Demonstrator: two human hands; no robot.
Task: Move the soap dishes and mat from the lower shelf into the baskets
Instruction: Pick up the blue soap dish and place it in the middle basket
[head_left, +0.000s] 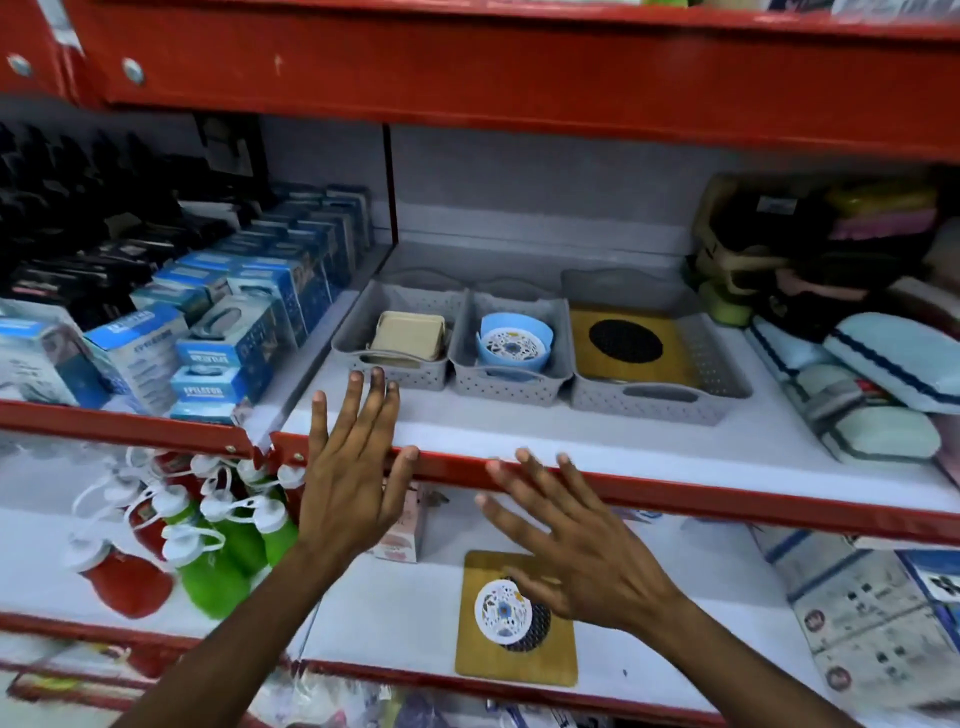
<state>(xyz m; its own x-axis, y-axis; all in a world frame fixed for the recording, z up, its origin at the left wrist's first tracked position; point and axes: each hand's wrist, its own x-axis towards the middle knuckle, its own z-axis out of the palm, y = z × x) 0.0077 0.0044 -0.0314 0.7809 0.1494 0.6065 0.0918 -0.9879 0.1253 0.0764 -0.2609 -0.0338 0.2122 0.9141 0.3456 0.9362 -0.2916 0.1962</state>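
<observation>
Reaching toward the lower shelf (675, 597), both hands are spread wide and hold nothing; the left hand (353, 483) hovers in front of the red shelf edge (727, 499), while the right hand (582, 551) hangs just above the square wooden mat with a dark perforated circle (514, 654); a round white patterned soap dish (501, 610) lies on that mat, partly under the fingers. On the upper shelf three grey perforated plastic baskets stand side by side: the left basket (348, 332) holds beige dishes, the middle basket (462, 364) a blue dish with a patterned insert, the large right basket (722, 364) a matching mat. Best, I judge, to lift the dish first and carry it to the middle basket; then slide the mat forward, pinch its near edge, and lay it flat in the large basket.
</observation>
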